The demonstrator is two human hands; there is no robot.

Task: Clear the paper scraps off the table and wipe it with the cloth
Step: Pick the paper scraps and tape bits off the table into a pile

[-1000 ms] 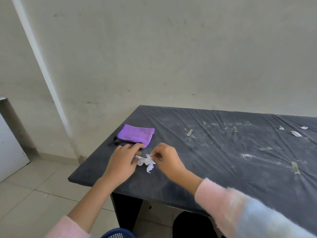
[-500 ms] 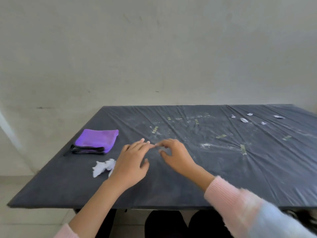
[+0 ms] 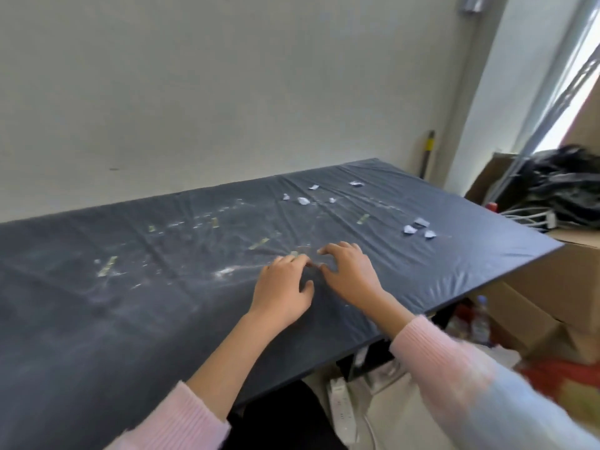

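The dark table (image 3: 97,319) carries small white paper scraps: a group at the far side (image 3: 303,200) and a group near the right edge (image 3: 417,226). My left hand (image 3: 285,289) and my right hand (image 3: 349,271) rest side by side on the table's middle, palms down, fingers spread and slightly curled, with nothing in them. Both hands are short of the scraps. The purple cloth and the crumpled paper pile are out of view to the left.
Strips of old tape (image 3: 258,243) and white smears mark the tabletop. Cardboard boxes (image 3: 532,306) with black bags (image 3: 565,186) stand at the right. Plastic bottles (image 3: 480,319) and a power strip (image 3: 339,401) are on the floor below the table's edge.
My view has swung to the right; the purple cloth and the crumpled paper pile have left the frame. Both hands have let go of the paper and slid right along the table toward the scattered scraps.
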